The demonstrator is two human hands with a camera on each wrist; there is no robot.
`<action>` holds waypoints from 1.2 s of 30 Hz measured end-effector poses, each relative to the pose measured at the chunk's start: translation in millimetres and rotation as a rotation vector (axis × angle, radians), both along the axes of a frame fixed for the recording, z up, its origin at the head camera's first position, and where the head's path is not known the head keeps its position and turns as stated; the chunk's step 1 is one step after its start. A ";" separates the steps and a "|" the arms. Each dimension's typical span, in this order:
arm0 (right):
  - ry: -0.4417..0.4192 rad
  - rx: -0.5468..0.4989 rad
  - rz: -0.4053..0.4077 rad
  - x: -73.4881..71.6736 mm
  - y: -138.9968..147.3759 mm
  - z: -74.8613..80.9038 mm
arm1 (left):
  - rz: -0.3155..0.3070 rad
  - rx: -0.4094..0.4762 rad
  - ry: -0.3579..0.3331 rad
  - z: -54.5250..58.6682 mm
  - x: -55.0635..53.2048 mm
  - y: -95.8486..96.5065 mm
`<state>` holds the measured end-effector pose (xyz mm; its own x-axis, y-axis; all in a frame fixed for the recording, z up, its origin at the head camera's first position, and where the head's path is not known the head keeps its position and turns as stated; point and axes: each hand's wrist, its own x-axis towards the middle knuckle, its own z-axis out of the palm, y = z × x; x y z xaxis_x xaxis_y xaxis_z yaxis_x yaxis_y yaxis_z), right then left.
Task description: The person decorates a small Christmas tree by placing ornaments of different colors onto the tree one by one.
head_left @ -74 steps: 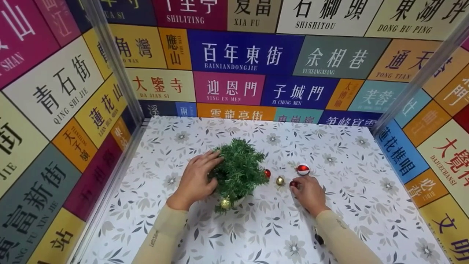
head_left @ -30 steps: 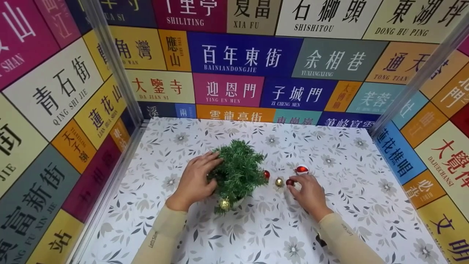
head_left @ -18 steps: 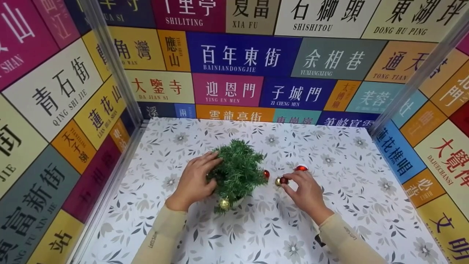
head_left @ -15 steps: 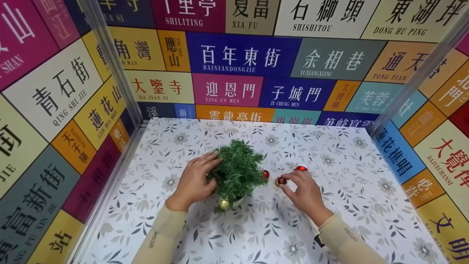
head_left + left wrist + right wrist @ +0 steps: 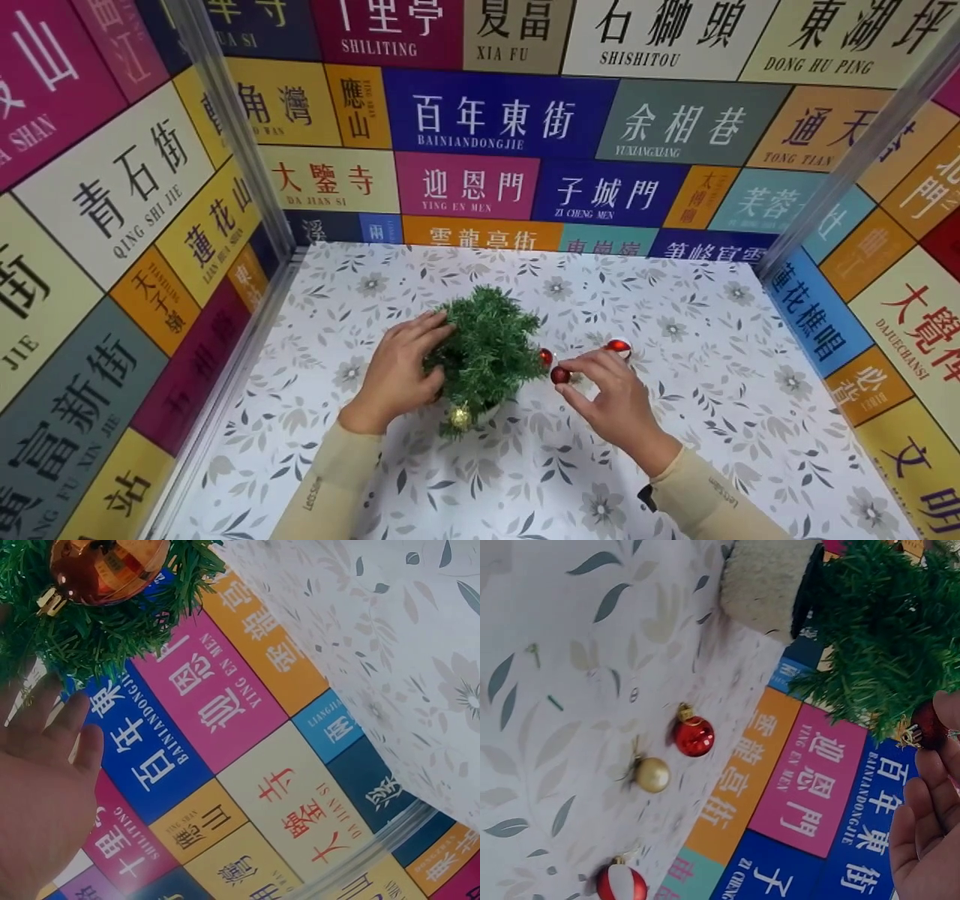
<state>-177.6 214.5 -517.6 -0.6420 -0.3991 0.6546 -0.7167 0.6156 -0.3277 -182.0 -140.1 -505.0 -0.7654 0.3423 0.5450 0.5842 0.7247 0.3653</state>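
A small artificial Christmas tree (image 5: 491,337) stands on the table, its beige pot (image 5: 769,589) visible in the right wrist view. My left hand (image 5: 401,367) holds the tree's left side, fingers and thumb among the branches. My right hand (image 5: 619,401) pinches a dark red ball ornament (image 5: 560,375) between thumb and fingers, just right of the branches. In the right wrist view its gold cap points toward the green tips. A glittery gold ball (image 5: 459,415) hangs on the near side of the tree; a shiny coppery ball (image 5: 109,568) shows among branches in the left wrist view.
On the flower-patterned table (image 5: 420,480) lie a red ball (image 5: 694,736), a gold ball (image 5: 652,774) and a red-and-white ball (image 5: 621,883). Small green scraps (image 5: 555,702) lie near them. Colourful sign-covered walls (image 5: 495,112) enclose the back and sides.
My right hand has moved left with the dark red ball, from beside the red-and-white ball, past the gold ball, to the tree's right side. The left hand stays put.
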 end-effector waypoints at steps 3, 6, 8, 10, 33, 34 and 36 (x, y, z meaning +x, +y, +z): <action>-0.011 -0.009 0.018 3.9 -3.6 4.1 | -0.001 0.007 0.018 1.2 1.1 0.8; -0.045 -0.026 0.038 7.6 -6.5 7.9 | -0.001 0.014 0.048 3.1 2.4 2.2; -0.070 -0.047 0.053 9.7 -8.5 10.2 | 0.001 0.019 0.073 4.8 3.4 3.1; -0.100 -0.072 0.068 11.7 -10.2 12.5 | 0.005 0.027 0.097 6.7 4.6 4.0; -0.293 -0.355 0.227 34.3 -40.7 54.0 | 0.026 0.116 0.236 20.3 21.5 14.9; -0.298 -0.358 0.234 34.4 -41.3 54.7 | 0.026 0.118 0.239 20.8 22.2 15.7; -0.306 -0.363 0.247 34.6 -42.4 55.3 | 0.023 0.124 0.245 21.6 23.5 17.3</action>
<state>-143.0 172.2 -462.3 -0.7408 -0.3446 0.5766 -0.6643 0.2490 -0.7048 -158.5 -122.8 -483.4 -0.6123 0.2455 0.7515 0.6500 0.6975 0.3017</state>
